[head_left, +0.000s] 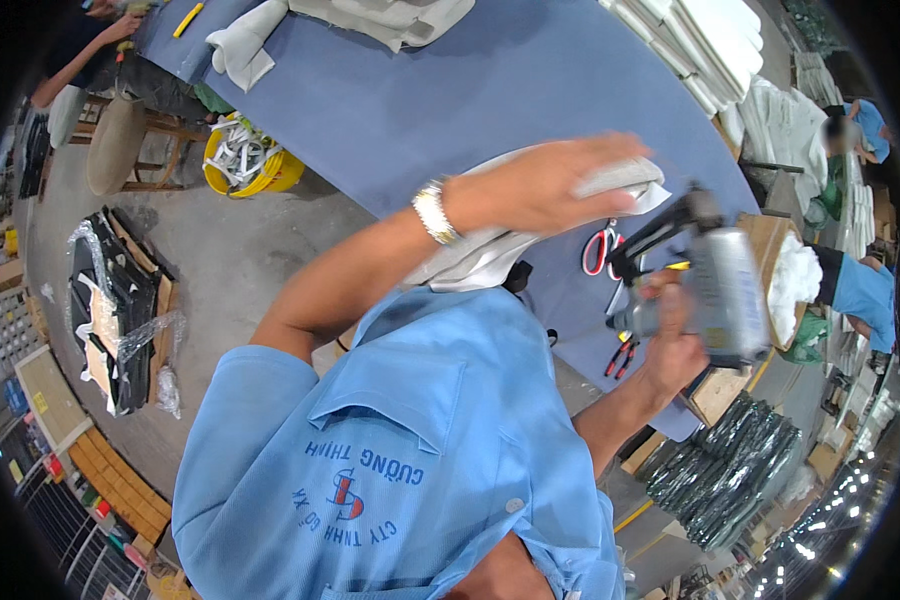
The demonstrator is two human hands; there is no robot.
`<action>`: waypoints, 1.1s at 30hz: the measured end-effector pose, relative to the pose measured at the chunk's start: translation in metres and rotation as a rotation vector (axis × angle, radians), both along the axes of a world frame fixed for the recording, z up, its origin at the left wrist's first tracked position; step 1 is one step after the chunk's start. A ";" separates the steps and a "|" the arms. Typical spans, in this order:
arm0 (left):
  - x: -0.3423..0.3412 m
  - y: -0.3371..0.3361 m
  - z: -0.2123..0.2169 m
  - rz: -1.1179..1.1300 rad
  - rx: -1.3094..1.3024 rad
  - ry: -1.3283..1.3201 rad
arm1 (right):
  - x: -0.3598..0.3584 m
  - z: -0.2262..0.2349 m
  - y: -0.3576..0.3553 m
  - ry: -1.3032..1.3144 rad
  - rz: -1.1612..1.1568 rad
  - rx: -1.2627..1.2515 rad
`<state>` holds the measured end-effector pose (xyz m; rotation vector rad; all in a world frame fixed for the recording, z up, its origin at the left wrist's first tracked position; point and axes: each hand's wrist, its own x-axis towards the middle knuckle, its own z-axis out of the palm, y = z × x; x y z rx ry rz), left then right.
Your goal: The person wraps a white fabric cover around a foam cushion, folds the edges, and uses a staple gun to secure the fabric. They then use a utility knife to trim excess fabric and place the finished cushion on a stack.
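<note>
My left hand (pixel 545 185), with a metal wristwatch (pixel 434 211) on its wrist, lies over a curved piece covered in light grey fabric (pixel 470 255), close against my body at the table's edge. Its fingers are stretched out and blurred by motion, the thumb apart from them. White lining shows along the piece's near side and at its right end. In my right hand (pixel 675 345) is a silver staple gun (pixel 725 295), its black nose toward the piece's right end but apart from it. The gun is also smeared by motion.
Red-handled scissors (pixel 600 250) and red-and-black pliers (pixel 622 357) lie on the blue-grey table (pixel 450 100). Grey covers (pixel 390 15) sit at its far side, white sheets (pixel 705 45) at far right. A yellow bucket of scraps (pixel 285 172) stands on the floor at left. Other people work beyond.
</note>
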<state>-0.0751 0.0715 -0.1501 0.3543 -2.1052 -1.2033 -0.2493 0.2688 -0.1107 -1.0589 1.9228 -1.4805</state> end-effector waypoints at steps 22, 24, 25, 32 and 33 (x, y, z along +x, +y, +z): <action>0.154 -0.005 -0.096 -0.113 0.228 -0.776 | 0.144 -0.083 -0.034 0.124 0.242 0.162; 0.154 -0.010 -0.085 -0.098 0.234 -0.859 | 0.153 -0.069 -0.037 0.079 0.200 0.121; 0.152 -0.011 -0.080 -0.090 0.220 -0.864 | 0.158 -0.059 -0.038 0.056 0.175 0.104; 0.159 -0.009 -0.092 -0.075 0.126 -0.780 | 0.188 -0.040 -0.058 0.155 0.152 0.185; 0.159 -0.009 -0.088 -0.063 0.138 -0.803 | 0.191 -0.049 -0.055 0.145 0.141 0.252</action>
